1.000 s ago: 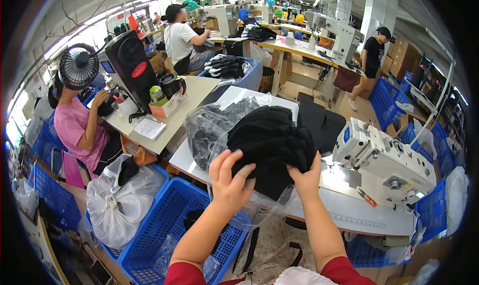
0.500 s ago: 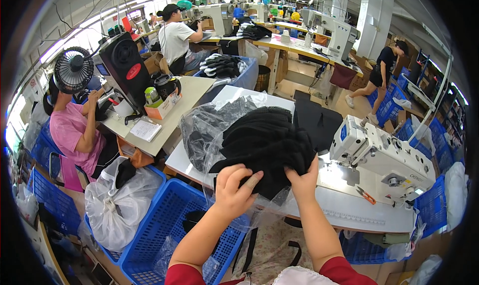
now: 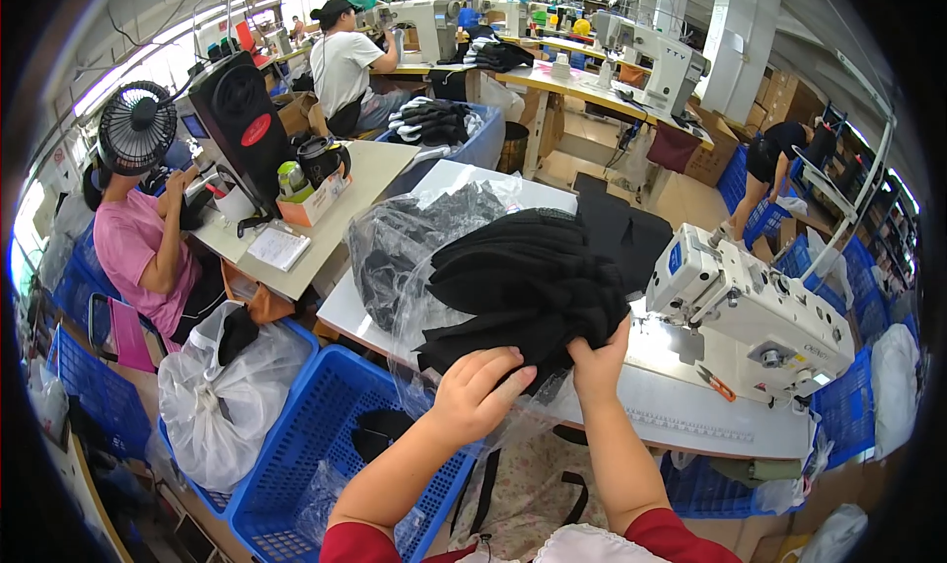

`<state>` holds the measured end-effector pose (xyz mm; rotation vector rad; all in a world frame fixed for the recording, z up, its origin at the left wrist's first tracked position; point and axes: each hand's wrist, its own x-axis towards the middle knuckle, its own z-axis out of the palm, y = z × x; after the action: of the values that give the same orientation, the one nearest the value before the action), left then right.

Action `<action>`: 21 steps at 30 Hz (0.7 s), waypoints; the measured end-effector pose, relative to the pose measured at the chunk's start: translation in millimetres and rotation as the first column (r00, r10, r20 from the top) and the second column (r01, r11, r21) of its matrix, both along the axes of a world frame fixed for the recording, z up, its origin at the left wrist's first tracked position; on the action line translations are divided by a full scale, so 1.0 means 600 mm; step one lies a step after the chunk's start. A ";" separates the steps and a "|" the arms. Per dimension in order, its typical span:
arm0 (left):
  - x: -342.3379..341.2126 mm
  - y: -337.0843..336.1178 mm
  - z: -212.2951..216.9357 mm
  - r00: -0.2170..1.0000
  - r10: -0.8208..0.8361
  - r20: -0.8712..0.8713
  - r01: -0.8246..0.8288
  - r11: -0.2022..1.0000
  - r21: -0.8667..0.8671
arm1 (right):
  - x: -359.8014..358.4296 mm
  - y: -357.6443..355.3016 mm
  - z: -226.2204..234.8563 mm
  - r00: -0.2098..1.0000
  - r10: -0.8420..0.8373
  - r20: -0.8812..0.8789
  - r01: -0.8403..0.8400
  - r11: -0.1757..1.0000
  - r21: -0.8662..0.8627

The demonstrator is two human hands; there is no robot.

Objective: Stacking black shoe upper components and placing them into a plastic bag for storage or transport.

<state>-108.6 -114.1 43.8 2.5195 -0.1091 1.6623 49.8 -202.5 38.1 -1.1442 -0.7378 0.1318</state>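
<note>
A thick stack of black fabric pieces is held up above the table's near edge, its layers fanned out toward the left. My right hand grips the bunched right end, with the thumb on the near side. At the stack's near lower edge, my left hand has its fingers closed on the lowest pieces. Beneath and left of the stack lies a clear plastic bag with more dark pieces inside. Flat black pieces rest on the table behind my right hand.
On the white table stand a sewing machine, orange-handled snips and a clear ruler. A blue crate sits below left, beside a white bag of goods. A person in pink works at the left.
The stack's left side has fanned wider. My left hand has shifted slightly right and down, its fingers straighter. At the far right, a person has bent down over the crates.
</note>
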 end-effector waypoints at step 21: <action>-0.020 -0.034 -0.012 0.975 0.108 -0.193 -0.154 0.959 -0.239 | -0.002 0.004 -0.044 0.990 -0.016 -0.143 0.037 0.988 0.150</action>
<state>-120.8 -134.3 36.8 2.5081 0.2758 1.3806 48.6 -199.8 11.5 -0.9883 -0.5964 0.1305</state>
